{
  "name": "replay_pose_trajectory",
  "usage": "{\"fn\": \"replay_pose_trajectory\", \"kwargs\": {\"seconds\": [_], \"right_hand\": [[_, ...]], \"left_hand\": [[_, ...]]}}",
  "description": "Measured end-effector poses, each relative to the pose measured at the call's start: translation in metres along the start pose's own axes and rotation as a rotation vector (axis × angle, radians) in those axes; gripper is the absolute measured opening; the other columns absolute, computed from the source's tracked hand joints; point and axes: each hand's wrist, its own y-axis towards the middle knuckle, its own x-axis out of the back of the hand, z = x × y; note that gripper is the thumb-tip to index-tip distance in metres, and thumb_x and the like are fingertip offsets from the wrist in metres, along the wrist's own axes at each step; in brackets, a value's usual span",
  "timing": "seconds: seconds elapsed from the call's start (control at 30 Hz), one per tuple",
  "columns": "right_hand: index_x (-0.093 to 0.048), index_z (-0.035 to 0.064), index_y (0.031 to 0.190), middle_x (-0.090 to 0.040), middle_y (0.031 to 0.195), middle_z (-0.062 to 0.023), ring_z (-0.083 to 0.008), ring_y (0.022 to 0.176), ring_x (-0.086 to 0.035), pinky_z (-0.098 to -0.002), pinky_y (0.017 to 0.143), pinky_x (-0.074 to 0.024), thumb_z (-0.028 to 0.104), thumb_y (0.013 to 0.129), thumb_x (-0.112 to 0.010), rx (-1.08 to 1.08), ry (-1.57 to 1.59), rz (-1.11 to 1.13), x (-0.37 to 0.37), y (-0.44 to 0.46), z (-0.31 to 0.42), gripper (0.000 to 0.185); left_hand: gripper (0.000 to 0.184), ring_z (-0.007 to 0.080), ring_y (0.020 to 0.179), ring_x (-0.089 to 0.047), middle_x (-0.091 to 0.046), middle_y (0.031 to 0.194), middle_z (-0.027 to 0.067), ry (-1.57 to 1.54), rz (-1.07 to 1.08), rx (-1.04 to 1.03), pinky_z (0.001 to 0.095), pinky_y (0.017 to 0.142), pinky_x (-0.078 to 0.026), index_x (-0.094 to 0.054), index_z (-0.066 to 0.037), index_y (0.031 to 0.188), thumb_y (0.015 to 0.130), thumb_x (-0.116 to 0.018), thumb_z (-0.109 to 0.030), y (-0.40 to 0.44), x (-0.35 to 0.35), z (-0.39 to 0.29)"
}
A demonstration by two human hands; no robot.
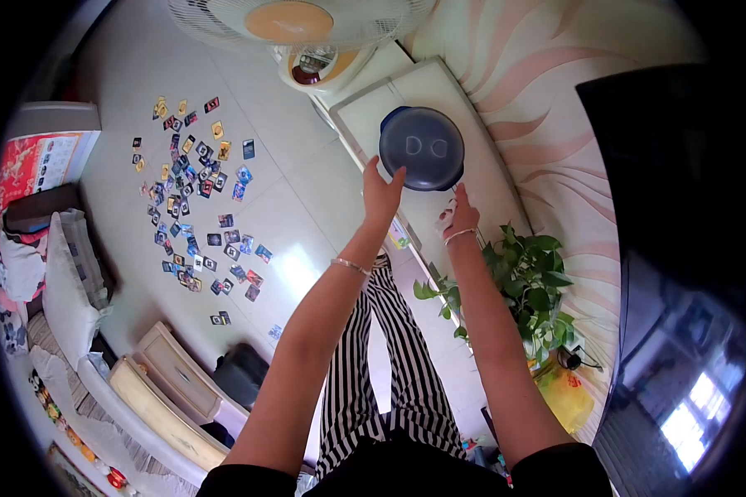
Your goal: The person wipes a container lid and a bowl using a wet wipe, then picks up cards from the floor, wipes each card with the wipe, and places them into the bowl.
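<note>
A round, dark blue bowl point(423, 149) with a smooth, glossy top and small side tabs sits on a white cabinet top point(360, 124). My left hand point(381, 195) is at its lower left edge, thumb and fingers apart; whether the fingertips touch the rim I cannot tell. Below the bowl's lower right tab is my right hand point(465, 217), its index finger pointing up toward that tab. A crumpled white piece with dark marks, like a tissue or wrapper point(446, 215), is held in its other fingers.
A fan point(290, 21) and a white-and-orange appliance point(327, 70) stand beyond the bowl. A leafy plant point(526, 282) is close to my right forearm. Many cards point(195, 182) lie scattered on the floor to the left. A dark screen point(671, 166) is at right, drawers point(174, 373) at lower left.
</note>
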Motion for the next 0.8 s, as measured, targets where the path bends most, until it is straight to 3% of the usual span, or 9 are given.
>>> {"fn": "replay_pose_trajectory", "kwargs": {"seconds": [0.07,0.1,0.2,0.37,0.53,0.6,0.8], "right_hand": [[-0.052,0.0071,0.074,-0.044,0.055,-0.0008,-0.014,0.04,-0.042,-0.0296,0.035,-0.034,0.036,0.078,-0.072,-0.083,-0.054,0.013,0.011,-0.02,0.004,0.035],[-0.052,0.0071,0.074,-0.044,0.055,-0.0008,-0.014,0.04,-0.042,-0.0296,0.035,-0.034,0.036,0.078,-0.072,-0.001,-0.026,0.065,-0.041,0.058,0.024,0.035],[-0.05,0.0079,0.071,-0.045,0.055,-0.0012,-0.0137,0.039,-0.042,-0.0294,0.035,-0.0339,0.036,0.078,-0.072,0.004,-0.178,0.022,-0.019,0.059,0.008,0.036],[-0.057,0.0067,0.08,-0.051,0.062,-0.0007,-0.0109,0.046,-0.048,-0.0265,0.037,-0.036,0.035,0.081,-0.068,0.108,-0.31,-0.059,-0.013,0.066,0.002,0.03],[-0.059,0.0097,0.084,-0.049,0.063,0.0026,-0.008,0.048,-0.047,-0.0236,0.037,-0.0356,0.03,0.085,-0.064,0.203,-0.349,0.073,-0.004,0.015,0.001,0.021],[-0.058,0.0112,0.082,-0.048,0.063,0.0034,-0.0074,0.048,-0.046,-0.0234,0.037,-0.0349,0.029,0.086,-0.062,0.246,-0.411,0.137,-0.002,-0.019,0.0,0.019],[-0.052,0.0072,0.076,-0.044,0.06,0.0044,-0.0041,0.053,-0.041,-0.0198,0.049,-0.0328,0.023,0.091,-0.056,0.257,-0.733,0.377,-0.014,-0.102,-0.034,0.022]], "left_hand": [[0.08,0.0307,0.122,-0.044,-0.042,0.131,0.0248,0.068,-0.139,-0.117,0.0346,0.102,-0.034,-0.032,0.005,0.134,0.075,-0.072,-0.032,-0.012,0.005,-0.011],[0.08,0.0307,0.122,-0.044,-0.042,0.131,0.0248,0.02,-0.151,-0.206,0.0346,0.102,-0.034,-0.032,0.005,0.134,0.075,-0.072,-0.032,0.079,-0.03,-0.019],[0.081,0.032,0.114,-0.051,-0.049,0.123,0.0251,0.064,-0.15,-0.174,0.0345,0.096,-0.04,-0.035,0.007,0.13,0.072,-0.074,-0.032,0.079,-0.038,0.001],[0.078,0.0319,0.099,-0.059,-0.057,0.11,0.0233,0.109,-0.187,-0.185,0.0365,0.084,-0.047,-0.037,0.007,0.126,0.068,-0.076,-0.028,0.08,-0.038,0.011],[0.075,0.0318,0.1,-0.058,-0.056,0.111,0.0228,0.029,-0.195,-0.129,0.0363,0.085,-0.047,-0.037,0.006,0.126,0.069,-0.074,-0.026,0.031,0.005,-0.015],[0.076,0.0365,0.105,-0.054,-0.053,0.114,0.0264,-0.063,-0.215,-0.069,0.0383,0.09,-0.044,-0.036,0.006,0.127,0.068,-0.074,-0.023,0.0,0.028,-0.017],[0.076,0.0353,0.107,-0.054,-0.052,0.115,0.0269,-0.12,-0.461,0.076,0.0373,0.091,-0.044,-0.032,0.007,0.129,0.071,-0.073,-0.022,-0.088,0.111,0.018]]}}
